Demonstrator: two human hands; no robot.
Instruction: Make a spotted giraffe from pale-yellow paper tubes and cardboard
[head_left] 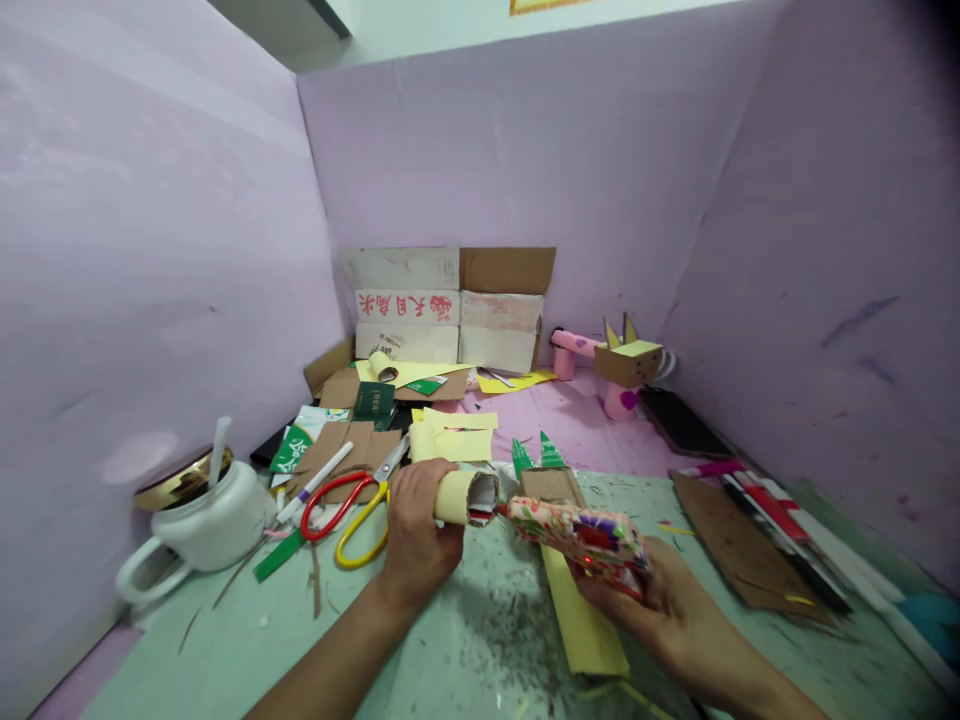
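My left hand (pixel 426 530) is wrapped round a yellow paper-covered cardboard tube (pixel 452 497), its ragged open end facing right. In my right hand (pixel 660 605) is a hot glue gun (pixel 577 530) covered in flowery wrapping, with a small red light lit on its side. The gun's nozzle points left, right at the rim of the tube; whether it touches cannot be made out. Behind the gun lies a cardboard piece (pixel 551 486) with two green pointed ears (pixel 551 450). A yellow paper strip (pixel 585 620) runs beneath the gun and my right hand.
Red-and-yellow scissors (pixel 356 500), a white marker (pixel 319 480) and a white mug (pixel 214 520) are on the left. A pink-legged cardboard animal (pixel 626 365) and a phone (pixel 686 420) stand and lie at back right. Cardboard (pixel 750 545) and pens (pixel 780 520) lie at right.
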